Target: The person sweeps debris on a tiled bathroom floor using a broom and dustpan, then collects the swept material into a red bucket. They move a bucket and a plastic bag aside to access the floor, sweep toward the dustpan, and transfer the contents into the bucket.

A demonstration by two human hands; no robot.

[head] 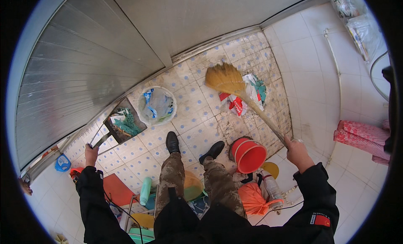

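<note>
My right hand (297,152) grips the wooden handle of a straw broom (226,78), whose bristles rest over the tiled floor. Beside and partly under the broom lies a heap of litter (237,105), with white and red plastic wrapping and a clump of teal debris (259,88). On the left, my left hand (91,153) is closed around the handle of a dustpan (143,127). Teal debris (130,122) and some whitish scraps lie in the pan. Right of the dustpan stands a white bin (141,116) with a clear liner and blue wrappers inside.
A red bucket (252,155) stands right of my shoes, with an orange plastic bag (255,198) behind it. A metal sliding door (85,70) borders the left, and a white tiled wall (308,86) the right. A green bottle (145,191) lies near my legs.
</note>
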